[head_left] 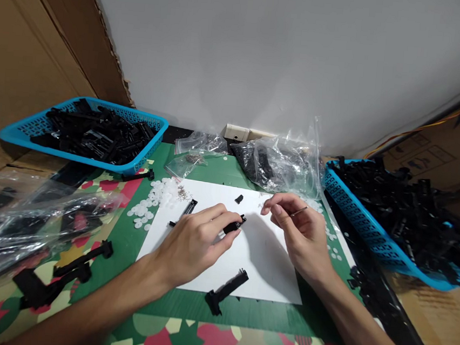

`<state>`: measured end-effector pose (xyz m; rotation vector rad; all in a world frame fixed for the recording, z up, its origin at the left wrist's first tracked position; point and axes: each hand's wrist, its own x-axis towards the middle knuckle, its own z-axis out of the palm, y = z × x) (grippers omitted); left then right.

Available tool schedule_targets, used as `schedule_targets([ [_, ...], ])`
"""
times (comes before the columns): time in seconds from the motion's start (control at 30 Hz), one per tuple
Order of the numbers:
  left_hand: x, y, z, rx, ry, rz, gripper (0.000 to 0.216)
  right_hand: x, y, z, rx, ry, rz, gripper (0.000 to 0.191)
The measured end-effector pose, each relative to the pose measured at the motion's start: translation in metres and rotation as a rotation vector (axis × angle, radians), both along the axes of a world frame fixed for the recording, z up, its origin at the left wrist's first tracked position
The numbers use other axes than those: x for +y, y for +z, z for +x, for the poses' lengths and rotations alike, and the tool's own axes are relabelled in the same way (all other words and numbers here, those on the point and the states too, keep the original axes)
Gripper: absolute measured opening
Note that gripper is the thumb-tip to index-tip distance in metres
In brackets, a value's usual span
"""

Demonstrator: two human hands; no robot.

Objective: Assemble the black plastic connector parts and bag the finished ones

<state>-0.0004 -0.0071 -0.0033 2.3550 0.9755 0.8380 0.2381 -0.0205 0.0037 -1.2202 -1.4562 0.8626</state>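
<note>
Over the white sheet [260,281], my left hand [197,237] is closed on a small black plastic part [233,225], pinched between thumb and fingers. The palm side of that hand hides some of the part. To its right, my right hand [301,231] is raised with fingers curled and a thin metal rod-like tool [299,212] across them; its full shape is hidden. Whether the fingertips also pinch something tiny cannot be made out. A black piece [239,199] lies beyond the hands, a longer black part [226,291] nearer me, and another black part [189,207] beside my left hand.
Blue baskets full of black parts stand left [141,161] and right [371,229]. White translucent discs [143,207] and small metal pieces [183,192] lie at the sheet's left. Plastic bags [279,166] sit by the wall. More black parts [52,285] lie front left.
</note>
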Motion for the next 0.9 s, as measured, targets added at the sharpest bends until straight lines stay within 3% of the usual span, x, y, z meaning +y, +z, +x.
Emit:
schedule_targets([
  [0.57, 0.0012, 0.0005, -0.0018, 0.006, -0.003, -0.031, 0.021, -0.0016, 0.0055, 0.0025, 0.079, 0.140, -0.058, 0.009],
  [0.9, 0.0034, -0.0011, -0.0040, -0.043, 0.006, -0.031, 0.028, -0.0039, 0.0070, 0.0011, 0.077, 0.126, -0.118, 0.016],
])
